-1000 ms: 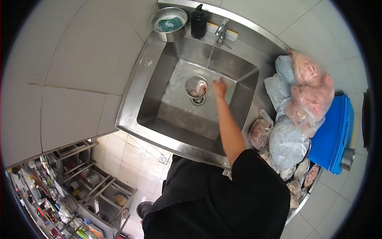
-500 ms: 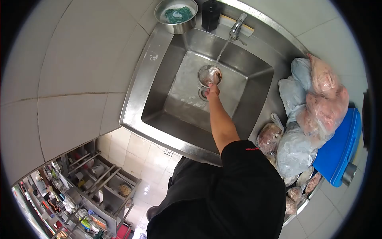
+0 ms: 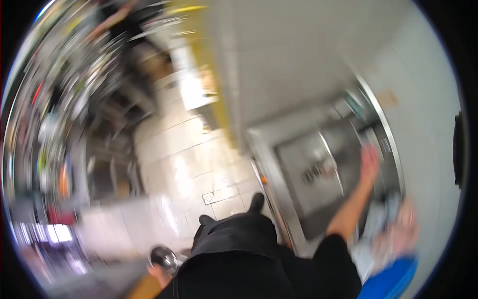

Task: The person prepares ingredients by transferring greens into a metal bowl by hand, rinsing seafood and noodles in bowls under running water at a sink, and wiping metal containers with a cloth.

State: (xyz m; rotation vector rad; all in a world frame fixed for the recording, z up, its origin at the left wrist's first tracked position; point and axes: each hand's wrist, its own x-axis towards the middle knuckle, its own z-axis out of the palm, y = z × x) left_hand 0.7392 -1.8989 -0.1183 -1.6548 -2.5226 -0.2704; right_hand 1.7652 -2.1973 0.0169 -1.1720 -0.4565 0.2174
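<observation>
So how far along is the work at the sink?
Done: nothing clearly finished; a blurred reddish item lies in the sink.
In hand: the left hand appears to hold a metal bowl; the right hand is over the sink's far side.
Remaining, probably: that item, perhaps the pinkish bags alongside.

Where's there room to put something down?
The sink looks bare between the blurry pile and its near edge. Floor tiles look bare between the shoes and yellow edge. It's crowded where bags meet the blue box.
</observation>
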